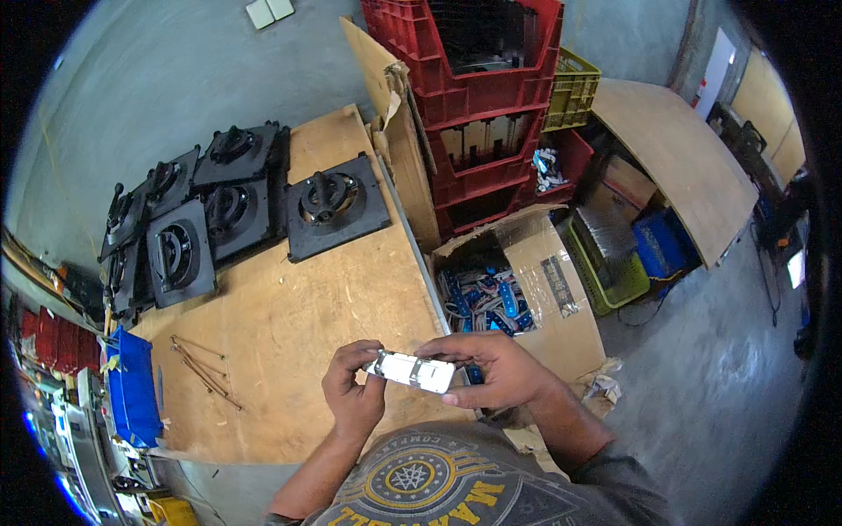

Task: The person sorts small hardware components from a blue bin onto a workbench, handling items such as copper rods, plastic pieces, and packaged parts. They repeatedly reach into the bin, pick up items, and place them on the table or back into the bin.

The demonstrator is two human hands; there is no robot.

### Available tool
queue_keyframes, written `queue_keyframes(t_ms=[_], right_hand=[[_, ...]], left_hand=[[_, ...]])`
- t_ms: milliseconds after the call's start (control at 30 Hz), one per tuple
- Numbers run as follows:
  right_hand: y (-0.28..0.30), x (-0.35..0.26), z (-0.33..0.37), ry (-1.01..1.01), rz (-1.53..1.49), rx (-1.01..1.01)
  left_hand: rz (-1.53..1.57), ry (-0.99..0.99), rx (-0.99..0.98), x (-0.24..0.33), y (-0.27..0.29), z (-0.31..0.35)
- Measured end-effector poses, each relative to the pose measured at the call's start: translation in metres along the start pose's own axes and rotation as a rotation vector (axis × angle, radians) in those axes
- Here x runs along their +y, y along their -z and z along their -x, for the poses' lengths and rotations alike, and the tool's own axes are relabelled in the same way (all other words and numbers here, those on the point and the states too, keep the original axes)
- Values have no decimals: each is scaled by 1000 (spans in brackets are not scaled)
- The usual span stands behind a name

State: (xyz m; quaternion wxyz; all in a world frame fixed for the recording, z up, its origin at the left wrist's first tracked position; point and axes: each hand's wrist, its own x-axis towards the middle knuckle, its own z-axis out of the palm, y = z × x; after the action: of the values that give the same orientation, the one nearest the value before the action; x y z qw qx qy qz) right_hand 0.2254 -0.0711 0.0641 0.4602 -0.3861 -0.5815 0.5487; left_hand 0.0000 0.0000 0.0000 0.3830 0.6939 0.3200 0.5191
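Note:
Between my two hands is a small white oblong casing (410,371) with silvery strips across it, held over the table's front edge close to my body. My left hand (355,381) pinches its left end with thumb and fingers. Closed around the right end is my right hand (491,370), fingers along the far side and thumb at the near side. What lies inside the casing is too bright to make out. Below and beyond it spreads the wooden tabletop (307,302).
Several black square plates with round centres (338,206) lie on the table's far left. Thin brown rods (206,373) rest near a blue bin (133,386). Right of the table, a cardboard box (548,280) holds blue pieces with grey cords. Red crates (478,101) stand stacked behind.

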Motion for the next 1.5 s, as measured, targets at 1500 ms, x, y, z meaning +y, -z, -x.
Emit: queue_keyframes(t_ms=[1500], right_hand=[[406, 117, 41, -379, 1180, 1424]], left_hand=[[-262, 695, -455, -109, 6, 0]])
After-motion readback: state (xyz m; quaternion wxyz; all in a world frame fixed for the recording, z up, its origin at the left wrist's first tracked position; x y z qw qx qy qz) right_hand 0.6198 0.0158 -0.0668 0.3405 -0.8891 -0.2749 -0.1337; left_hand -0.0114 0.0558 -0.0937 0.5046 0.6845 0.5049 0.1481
